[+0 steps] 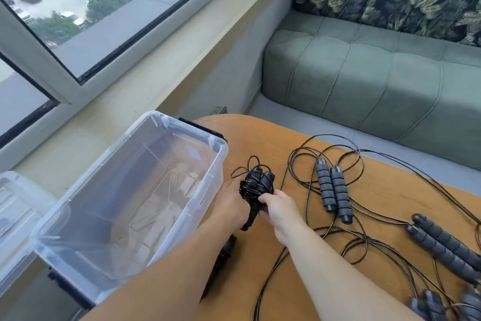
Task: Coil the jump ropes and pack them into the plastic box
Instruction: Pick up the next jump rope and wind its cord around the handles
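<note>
Left hand [235,202]: your fingers are curled round the coiled rope bundle from its left side, grasping it just right of the box's right wall.
Right hand [279,210]: your thumb and fingers pinch the same bundle from its right side; the forearm runs in from the lower right.
Coiled rope [257,185]: 2 black handles lie side by side with thin black cord wound round them. A few loose loops stick out at the top. The bundle is held between both hands above the table, beside the box and not inside it.
Plastic box [221,149]: clear, open at the top, standing at the left end of the table. No rope shows inside it; its ribbed bottom is visible through the walls.
Table [260,133]: orange-brown wooden top with a rounded far edge.
Second rope [333,190]: 2 grey ribbed handles lie touching each other on the table, right of your hands, with their cord spread loose in wide loops.
Third rope [442,245]: 2 dark handles lie together near the right edge, cord uncoiled.
More handles [432,307]: several dark handles at the lower right corner, partly cut off; you cannot tell their count.
Lid [15,206]: clear plastic, left of the box.
Bench [364,81]: green, padded, beyond the table.
</note>
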The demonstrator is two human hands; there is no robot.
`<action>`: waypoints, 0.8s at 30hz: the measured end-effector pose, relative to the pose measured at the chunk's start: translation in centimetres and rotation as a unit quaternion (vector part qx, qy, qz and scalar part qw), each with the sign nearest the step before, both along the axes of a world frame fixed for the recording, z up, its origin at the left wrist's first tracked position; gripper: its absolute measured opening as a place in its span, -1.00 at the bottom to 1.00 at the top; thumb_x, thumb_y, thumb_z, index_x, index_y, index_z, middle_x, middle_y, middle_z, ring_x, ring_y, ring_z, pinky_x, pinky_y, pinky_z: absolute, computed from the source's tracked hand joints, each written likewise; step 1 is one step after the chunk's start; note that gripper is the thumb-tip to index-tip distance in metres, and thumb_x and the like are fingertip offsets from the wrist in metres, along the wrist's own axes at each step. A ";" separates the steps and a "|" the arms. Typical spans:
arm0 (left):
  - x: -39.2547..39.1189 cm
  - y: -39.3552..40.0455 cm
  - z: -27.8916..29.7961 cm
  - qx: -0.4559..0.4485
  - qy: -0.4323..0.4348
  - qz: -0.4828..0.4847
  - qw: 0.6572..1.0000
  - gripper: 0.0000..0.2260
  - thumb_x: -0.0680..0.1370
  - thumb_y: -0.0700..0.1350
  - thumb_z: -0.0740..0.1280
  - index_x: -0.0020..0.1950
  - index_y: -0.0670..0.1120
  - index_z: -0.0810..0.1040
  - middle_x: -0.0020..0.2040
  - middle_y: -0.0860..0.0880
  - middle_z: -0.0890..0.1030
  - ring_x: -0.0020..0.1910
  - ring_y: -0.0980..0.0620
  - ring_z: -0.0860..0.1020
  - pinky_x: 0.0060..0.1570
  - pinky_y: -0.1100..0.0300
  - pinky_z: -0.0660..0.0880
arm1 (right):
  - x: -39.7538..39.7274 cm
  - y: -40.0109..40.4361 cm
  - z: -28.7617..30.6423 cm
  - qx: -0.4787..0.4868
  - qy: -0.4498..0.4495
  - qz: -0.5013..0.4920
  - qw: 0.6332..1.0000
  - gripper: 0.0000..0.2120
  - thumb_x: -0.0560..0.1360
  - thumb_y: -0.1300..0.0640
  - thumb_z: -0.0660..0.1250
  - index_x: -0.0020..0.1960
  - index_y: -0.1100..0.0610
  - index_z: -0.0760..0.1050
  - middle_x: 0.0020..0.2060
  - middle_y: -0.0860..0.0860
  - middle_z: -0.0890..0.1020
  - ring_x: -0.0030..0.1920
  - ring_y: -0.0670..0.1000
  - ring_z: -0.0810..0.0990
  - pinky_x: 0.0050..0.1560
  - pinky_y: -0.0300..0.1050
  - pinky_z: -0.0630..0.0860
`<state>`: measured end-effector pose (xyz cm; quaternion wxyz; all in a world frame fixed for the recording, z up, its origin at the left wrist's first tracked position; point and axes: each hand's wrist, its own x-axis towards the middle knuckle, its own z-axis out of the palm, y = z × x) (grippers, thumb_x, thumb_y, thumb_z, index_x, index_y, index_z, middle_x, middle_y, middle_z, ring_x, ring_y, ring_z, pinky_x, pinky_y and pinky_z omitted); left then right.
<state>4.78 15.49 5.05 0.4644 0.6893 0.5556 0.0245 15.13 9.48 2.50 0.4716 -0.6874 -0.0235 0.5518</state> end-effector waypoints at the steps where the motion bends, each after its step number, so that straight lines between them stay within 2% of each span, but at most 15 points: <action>1: 0.2 0.2 -0.5 0.001 0.005 0.003 1.000 -0.64 0.51 -0.26 0.21 0.27 0.00 0.49 0.20 0.05 0.51 0.18 0.00 0.51 0.19 0.15 0.46 | 0.0 0.3 -0.6 -0.002 0.002 0.001 1.000 -0.74 0.56 0.30 0.23 0.21 0.16 0.53 0.00 0.08 0.64 0.03 0.03 0.60 0.22 0.01 0.56; 3: 0.3 0.6 -1.8 0.009 0.012 0.008 1.000 -0.60 0.47 -0.25 0.21 0.27 0.03 0.50 0.17 0.02 0.56 0.16 -0.03 0.54 0.20 0.09 0.49 | 0.0 0.9 -2.0 -0.004 0.014 0.003 1.000 -0.74 0.56 0.31 0.23 0.21 0.15 0.53 -0.02 0.06 0.65 0.00 0.00 0.61 0.24 0.03 0.55; 6: -0.2 0.5 -2.9 0.003 0.027 0.004 1.000 -0.47 0.52 -0.31 0.20 0.46 0.04 0.38 0.34 0.01 0.49 0.29 0.00 0.46 0.33 0.13 0.40 | -0.4 1.0 -3.7 -0.011 0.024 0.018 0.999 -0.76 0.57 0.27 0.25 0.19 0.11 0.55 -0.01 0.04 0.67 0.00 0.02 0.63 0.22 0.05 0.56; 8: -0.5 0.6 -3.4 -0.006 0.042 0.002 0.999 -0.47 0.58 -0.29 0.18 0.54 0.01 0.26 0.43 0.02 0.41 0.37 0.00 0.41 0.39 0.13 0.34 | -0.5 0.9 -4.5 -0.022 -0.001 0.037 0.999 -0.83 0.59 0.20 0.25 0.12 0.07 0.57 0.00 0.05 0.68 0.00 0.05 0.64 0.18 0.06 0.58; 11: -0.7 0.8 -4.0 0.003 0.026 0.015 1.000 -0.49 0.58 -0.30 0.16 0.51 0.01 0.30 0.38 0.01 0.46 0.25 0.04 0.44 0.28 0.21 0.37 | -0.6 1.0 -4.8 -0.040 -0.051 0.065 0.996 -0.87 0.58 0.11 0.24 -0.05 0.04 0.57 -0.07 0.10 0.68 -0.06 0.09 0.63 0.16 0.16 0.59; 13: -0.6 0.9 -4.3 0.009 0.019 0.021 1.000 -0.49 0.55 -0.33 0.16 0.47 0.02 0.37 0.32 -0.01 0.51 0.14 0.08 0.44 0.16 0.26 0.36 | -0.8 1.1 -4.9 -0.051 -0.061 0.071 0.994 -0.86 0.59 0.09 0.23 -0.07 0.03 0.55 -0.08 0.14 0.68 -0.09 0.10 0.63 0.14 0.18 0.59; 16: -0.6 0.9 -4.4 0.015 0.014 0.021 1.000 -0.48 0.54 -0.35 0.16 0.46 0.00 0.38 0.30 -0.02 0.53 0.10 0.11 0.42 0.11 0.30 0.31 | -1.2 1.2 -5.2 -0.059 -0.077 0.075 0.992 -0.84 0.58 0.05 0.22 -0.06 0.04 0.56 -0.09 0.11 0.66 -0.04 0.14 0.64 0.12 0.17 0.60; 21: -0.7 0.5 -4.7 0.010 0.032 0.037 0.999 -0.46 0.57 -0.32 0.16 0.55 -0.03 0.28 0.43 -0.03 0.42 0.34 0.01 0.41 0.22 0.31 0.27 | -1.5 0.8 -5.1 -0.081 -0.074 0.074 0.991 -0.81 0.60 0.07 0.18 -0.09 0.07 0.53 -0.08 0.12 0.65 -0.01 0.14 0.64 0.14 0.17 0.59; 24: -0.6 0.1 -4.6 0.016 0.050 0.038 0.998 -0.46 0.59 -0.31 0.16 0.56 -0.03 0.24 0.49 -0.01 0.34 0.40 -0.01 0.36 0.27 0.29 0.27 | -1.4 0.8 -4.8 -0.090 -0.066 0.078 0.991 -0.83 0.60 0.08 0.17 -0.04 0.09 0.52 -0.04 0.13 0.64 0.01 0.14 0.63 0.14 0.15 0.58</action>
